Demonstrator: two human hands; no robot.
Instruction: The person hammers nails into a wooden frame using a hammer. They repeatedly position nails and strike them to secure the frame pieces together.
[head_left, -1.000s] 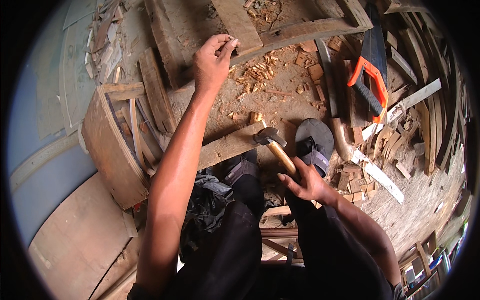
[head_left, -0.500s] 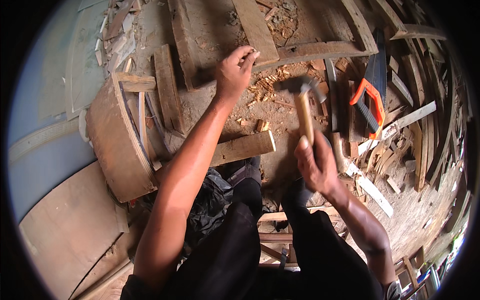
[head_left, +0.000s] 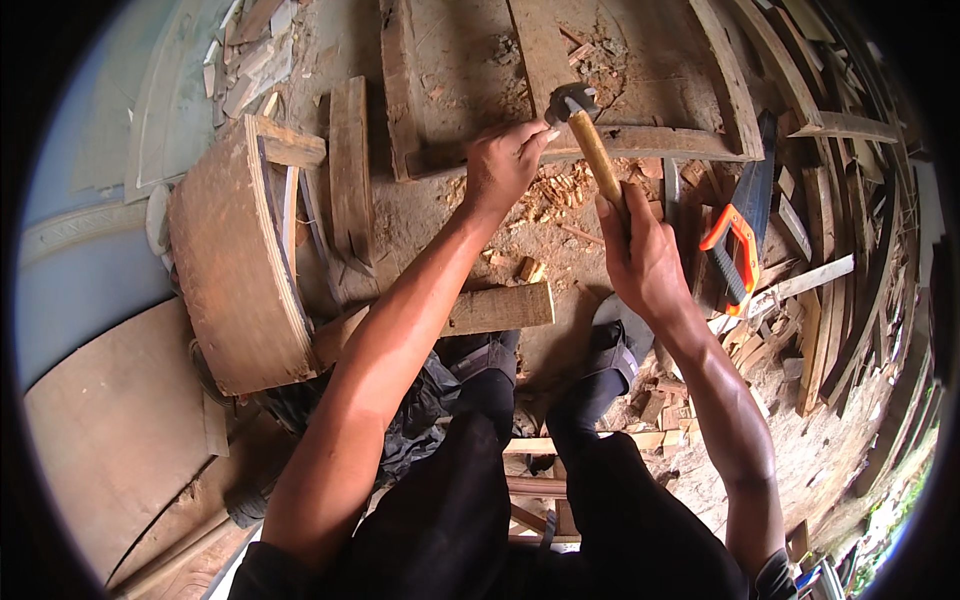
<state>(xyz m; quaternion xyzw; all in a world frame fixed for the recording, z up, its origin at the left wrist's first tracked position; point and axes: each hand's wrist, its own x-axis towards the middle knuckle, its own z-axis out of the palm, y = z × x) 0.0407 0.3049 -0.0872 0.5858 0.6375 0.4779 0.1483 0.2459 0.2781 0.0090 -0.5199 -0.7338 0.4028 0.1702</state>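
Note:
In my right hand (head_left: pixel 648 255) is a hammer, its wooden handle (head_left: pixel 596 158) gripped near the lower end. The dark metal hammer head (head_left: pixel 573 102) is over a flat board (head_left: pixel 540 50), just beyond my left fingertips. My left hand (head_left: pixel 507 165) is closed, thumb and forefinger pinched together where that board meets the front rail (head_left: pixel 665 143) of a wooden frame. Whatever sits in the pinch is too small to make out. Wood chips (head_left: pixel 560 197) lie on the ground just this side of the rail.
A handsaw (head_left: pixel 735 255) with an orange and black handle lies at the right, beside heaped timber strips (head_left: pixel 830 210). A curved plywood piece (head_left: pixel 235 265) stands at the left. Near my feet lie a short plank (head_left: pixel 500 308) and a black plastic bag (head_left: pixel 420 415).
My right hand has brought the hammer up and leftward, its head now beside my left fingertips. The left hand keeps its pinch at the board. The whole view has shifted slightly.

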